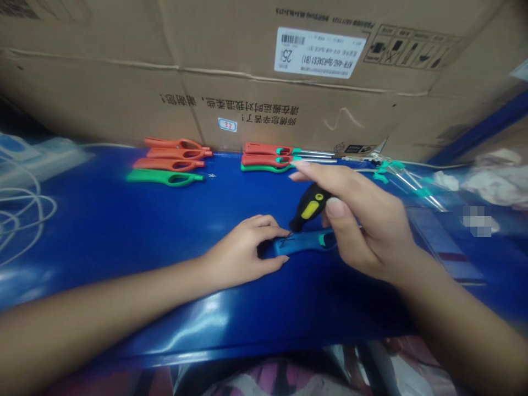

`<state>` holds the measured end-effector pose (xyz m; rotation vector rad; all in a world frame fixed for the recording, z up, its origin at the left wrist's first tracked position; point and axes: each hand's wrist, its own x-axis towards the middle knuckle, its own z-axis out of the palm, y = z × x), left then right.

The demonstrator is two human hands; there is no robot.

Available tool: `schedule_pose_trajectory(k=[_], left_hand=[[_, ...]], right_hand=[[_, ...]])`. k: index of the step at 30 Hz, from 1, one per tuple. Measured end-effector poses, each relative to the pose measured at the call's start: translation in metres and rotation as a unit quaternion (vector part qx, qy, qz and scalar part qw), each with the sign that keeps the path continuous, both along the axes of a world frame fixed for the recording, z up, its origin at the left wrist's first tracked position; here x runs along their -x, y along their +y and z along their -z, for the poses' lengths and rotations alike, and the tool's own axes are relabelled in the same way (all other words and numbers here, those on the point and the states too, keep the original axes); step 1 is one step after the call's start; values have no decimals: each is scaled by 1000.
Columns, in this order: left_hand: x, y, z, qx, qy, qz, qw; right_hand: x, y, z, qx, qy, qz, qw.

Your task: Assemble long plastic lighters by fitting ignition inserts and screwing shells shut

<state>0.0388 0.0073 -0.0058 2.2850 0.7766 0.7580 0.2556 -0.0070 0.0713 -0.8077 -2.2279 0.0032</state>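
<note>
A blue long-neck lighter [303,241] with a turquoise trigger lies on the table in front of me. My left hand [258,247] grips its handle end between thumb and fingers. In my right hand [363,214] is a screwdriver [310,210] with a black and yellow handle, tilted so its short shaft points down at the lighter's handle. The tip meets the blue body close to my left fingertips; whether it sits in a slot or screw I cannot tell. My right palm hides the far end of the lighter.
Orange and green lighter bodies [169,163] lie at the back left. Red and green lighters with metal tubes [268,157] lie at back centre. Loose tubes with turquoise parts [412,179] are at right. A cardboard box [132,99] stands behind; a white cable [31,206] coils at left.
</note>
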Motion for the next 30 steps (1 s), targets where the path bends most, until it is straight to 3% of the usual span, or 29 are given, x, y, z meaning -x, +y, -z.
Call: schedule_pose_trajectory(k=[3,6,8,11,13,18,22,24,27,30], left_hand=[[0,0,1,-6,3,0,1000],[0,0,2,-14,-4,0,1000],[0,0,2,-12,-6,1,1000],[0,0,1,-5,-1,2,1000],[0,0,0,-6,-1,0,1000],[-1,-1,0,-3,-2,1,1000],[-1,-1,0,0,-2,-6,1000],[-1,-1,-1,-1,6,-8,1000],[-1,-1,-1,1,11,-7,1000],[-1,-1,0,7,9,-6,1000]], right_hand=[[1,1,3,43,42,-27,998],[3,1,5,-31,51,7,998],[5,1,5,-42,43,5,998],[6,1,6,55,68,-52,995],[6,1,5,79,95,-71,990],[6,-1,2,-56,49,-29,997],[7,-2,2,52,79,-53,994],[7,-2,3,37,98,-45,993],[6,-1,4,-45,74,-16,996],[5,-1,3,4,48,-38,998]])
